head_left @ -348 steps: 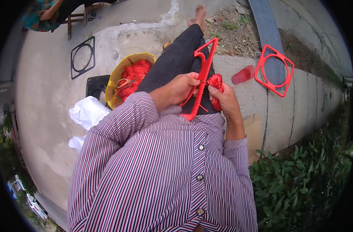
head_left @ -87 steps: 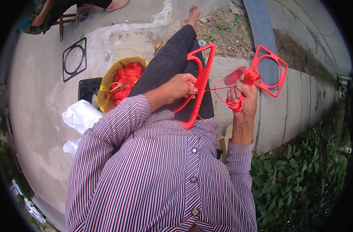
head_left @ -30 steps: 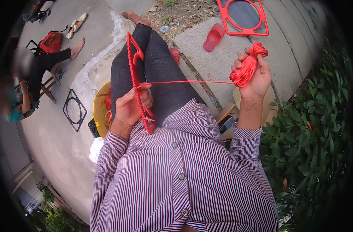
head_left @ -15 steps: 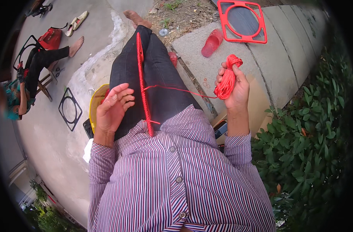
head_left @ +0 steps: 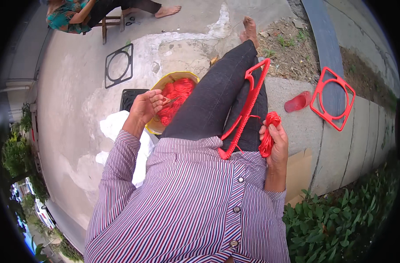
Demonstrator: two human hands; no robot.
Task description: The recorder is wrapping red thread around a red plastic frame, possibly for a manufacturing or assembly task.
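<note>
A red plastic frame (head_left: 246, 115) stands tilted on my thighs, with red cord wrapped closely along one side and short ends sticking out. My right hand (head_left: 277, 142) is closed around a bundle of red cord (head_left: 267, 136), just right of the frame. On the other side, my left hand (head_left: 146, 107) is held at the rim of a yellow basket (head_left: 173, 73), its fingers loosely bent and apart, with nothing visible in them. Inside that basket lies a heap of red cord (head_left: 180, 94), partly hidden by the hand.
A black frame (head_left: 119, 65) lies on the concrete at the left. Another red frame (head_left: 332, 98) and a red slipper (head_left: 297, 101) are on the right. White cloth (head_left: 116, 127) lies beside my left arm. Cardboard (head_left: 298, 173) and leafy bushes are at lower right. Another person sits at far left.
The view has turned left, bringing the basket and its cord into sight. My left hand has gone from above my lap to the basket. The right hand keeps its bundle.
</note>
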